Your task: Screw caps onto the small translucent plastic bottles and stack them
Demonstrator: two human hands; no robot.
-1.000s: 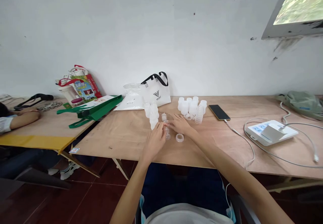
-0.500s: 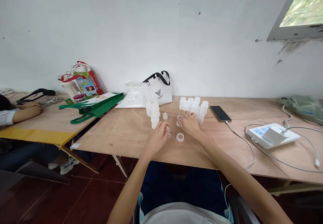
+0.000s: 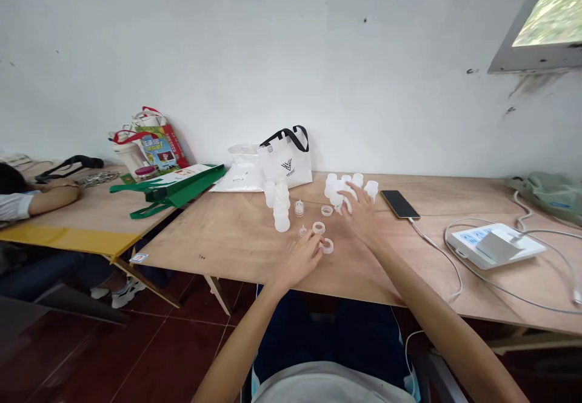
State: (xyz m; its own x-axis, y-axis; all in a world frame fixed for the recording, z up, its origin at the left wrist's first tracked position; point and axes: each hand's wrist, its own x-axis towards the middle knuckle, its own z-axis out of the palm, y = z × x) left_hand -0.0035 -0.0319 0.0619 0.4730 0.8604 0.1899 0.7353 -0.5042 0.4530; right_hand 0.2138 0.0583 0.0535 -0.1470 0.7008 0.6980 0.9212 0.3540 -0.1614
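My left hand (image 3: 301, 262) is low over the table, its fingers curled together at the left edge of a translucent plastic ring (image 3: 328, 246). Just beyond lies another plastic ring (image 3: 319, 228), and farther back a third ring (image 3: 327, 211). A small clear pointed piece (image 3: 302, 231) is beside the left fingertips, with a short stack of clear pieces (image 3: 299, 208) behind it. My right hand (image 3: 361, 214) reaches with fingers apart among several frosted white cups (image 3: 331, 183), partly covering them. To the left stand more frosted cups (image 3: 281, 216), close together.
A white bag with black handles (image 3: 290, 163) and a white plastic package (image 3: 240, 173) lean near the wall. A phone (image 3: 400, 203) on a cable and a white box (image 3: 495, 244) lie right. A green bag (image 3: 182, 188) and a person's arm (image 3: 57, 199) are left.
My left hand has moved right and nearer to me, to the front ring. My right hand has moved right, off the back ring and onto the cups. A ring now shows between the other two.
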